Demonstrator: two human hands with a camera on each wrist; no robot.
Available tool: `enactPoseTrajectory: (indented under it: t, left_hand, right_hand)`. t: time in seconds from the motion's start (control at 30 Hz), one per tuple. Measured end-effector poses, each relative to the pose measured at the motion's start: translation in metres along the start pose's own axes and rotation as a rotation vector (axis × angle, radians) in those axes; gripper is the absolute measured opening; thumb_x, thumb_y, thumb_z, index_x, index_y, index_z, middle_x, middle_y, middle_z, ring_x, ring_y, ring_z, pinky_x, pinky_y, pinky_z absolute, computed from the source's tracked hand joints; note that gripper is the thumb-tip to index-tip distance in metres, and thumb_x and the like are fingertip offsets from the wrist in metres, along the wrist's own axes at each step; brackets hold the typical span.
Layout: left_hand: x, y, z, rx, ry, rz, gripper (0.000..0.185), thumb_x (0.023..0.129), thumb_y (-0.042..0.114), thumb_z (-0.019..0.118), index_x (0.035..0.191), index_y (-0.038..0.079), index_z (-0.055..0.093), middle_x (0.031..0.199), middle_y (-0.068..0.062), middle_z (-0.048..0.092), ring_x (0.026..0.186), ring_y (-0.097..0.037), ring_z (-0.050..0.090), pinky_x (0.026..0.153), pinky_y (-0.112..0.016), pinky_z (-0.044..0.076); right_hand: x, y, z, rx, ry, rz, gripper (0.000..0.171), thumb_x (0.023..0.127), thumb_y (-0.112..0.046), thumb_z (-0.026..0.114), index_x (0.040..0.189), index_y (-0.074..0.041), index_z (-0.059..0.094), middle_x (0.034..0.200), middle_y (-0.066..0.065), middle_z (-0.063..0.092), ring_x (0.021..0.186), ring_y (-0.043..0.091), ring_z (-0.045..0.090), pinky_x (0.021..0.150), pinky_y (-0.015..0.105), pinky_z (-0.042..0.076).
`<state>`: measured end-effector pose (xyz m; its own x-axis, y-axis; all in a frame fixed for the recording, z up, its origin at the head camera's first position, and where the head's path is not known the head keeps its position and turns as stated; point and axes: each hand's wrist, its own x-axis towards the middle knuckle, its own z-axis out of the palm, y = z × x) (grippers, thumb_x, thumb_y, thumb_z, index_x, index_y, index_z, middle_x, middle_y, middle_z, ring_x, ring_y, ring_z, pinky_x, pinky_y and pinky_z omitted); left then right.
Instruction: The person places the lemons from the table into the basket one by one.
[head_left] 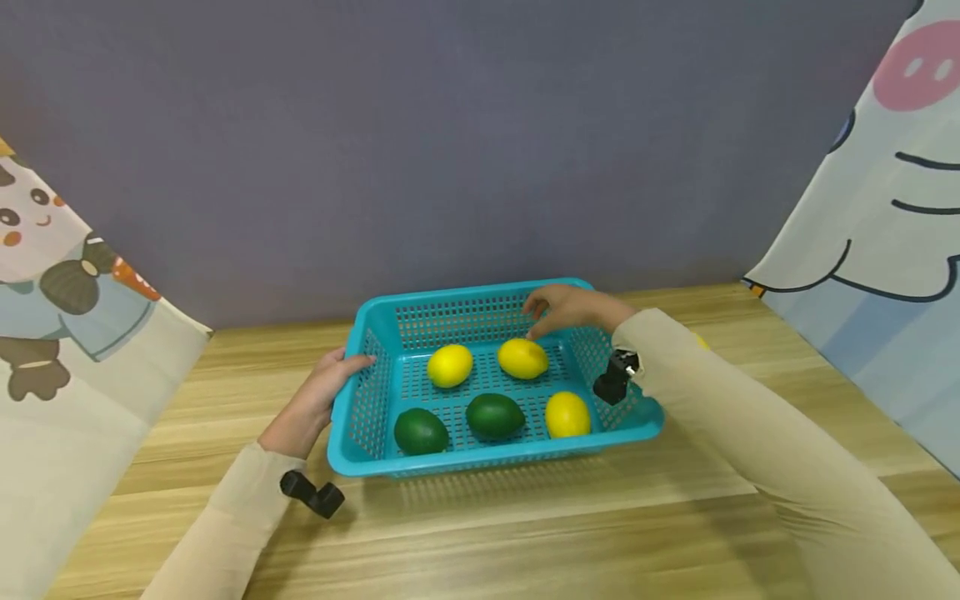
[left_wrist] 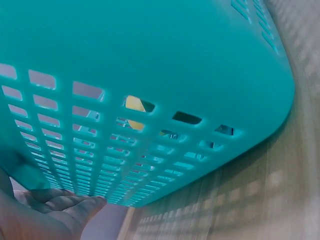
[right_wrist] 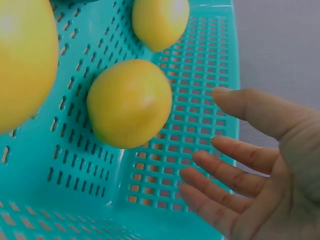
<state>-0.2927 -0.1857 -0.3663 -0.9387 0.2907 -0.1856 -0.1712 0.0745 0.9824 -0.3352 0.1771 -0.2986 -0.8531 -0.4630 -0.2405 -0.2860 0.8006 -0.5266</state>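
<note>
A blue plastic basket (head_left: 495, 454) stands on the wooden table with three lemons and two dark green fruits, perhaps avocados, inside. My left hand (head_left: 330, 387) grips its left rim, thumb over the inner side. In the left wrist view, that hand (left_wrist: 55, 212) is at the perforated wall. My right hand (head_left: 564, 307) is over the back right part, beside one lemon (head_left: 522, 358). Its fingers are spread and hold nothing in the right wrist view, apart from the nearest lemon (right_wrist: 130, 103). Another lemon (head_left: 450, 366) lies to the left, and a third lemon (head_left: 567, 415) at front right.
The green fruits, one green fruit (head_left: 421, 432) at front left and another green fruit (head_left: 495, 417) at front middle, lie along the near side. A bit of something yellow (head_left: 701, 342) shows past the right sleeve. A grey wall (head_left: 480, 150) rises behind the table (head_left: 450, 542).
</note>
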Motion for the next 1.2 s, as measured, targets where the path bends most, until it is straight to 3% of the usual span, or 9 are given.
enactPoseTrajectory:
  t: [0.57, 0.9, 1.2]
  left_hand:
    - [0.001, -0.002, -0.002, 0.004, 0.018, -0.009, 0.056, 0.094, 0.012, 0.048, 0.14, -0.012, 0.028, 0.093, -0.004, 0.066, 0.081, -0.016, 0.068, 0.075, -0.034, 0.058]
    - [0.0, -0.001, -0.003, -0.016, -0.004, -0.004, 0.056, 0.094, 0.013, 0.049, 0.139, -0.012, 0.027, 0.09, -0.002, 0.067, 0.078, -0.015, 0.068, 0.072, -0.033, 0.058]
    - [0.001, -0.002, -0.003, -0.018, -0.009, -0.005, 0.057, 0.095, 0.013, 0.048, 0.141, -0.011, 0.024, 0.091, -0.002, 0.067, 0.08, -0.016, 0.069, 0.074, -0.034, 0.058]
  right_hand:
    - [-0.044, 0.014, -0.033, 0.098, 0.147, -0.071, 0.045, 0.088, -0.018, 0.066, 0.123, 0.006, 0.053, 0.124, 0.024, 0.055, 0.112, 0.038, 0.055, 0.092, 0.045, 0.05]
    - [-0.076, 0.04, -0.042, 0.043, 0.227, -0.032, 0.038, 0.089, -0.019, 0.064, 0.119, 0.004, 0.056, 0.119, 0.022, 0.059, 0.108, 0.037, 0.057, 0.092, 0.051, 0.047]
    - [-0.097, 0.072, -0.04, 0.002, 0.24, -0.004, 0.038, 0.091, -0.016, 0.061, 0.12, 0.008, 0.054, 0.117, 0.025, 0.058, 0.106, 0.04, 0.058, 0.091, 0.051, 0.049]
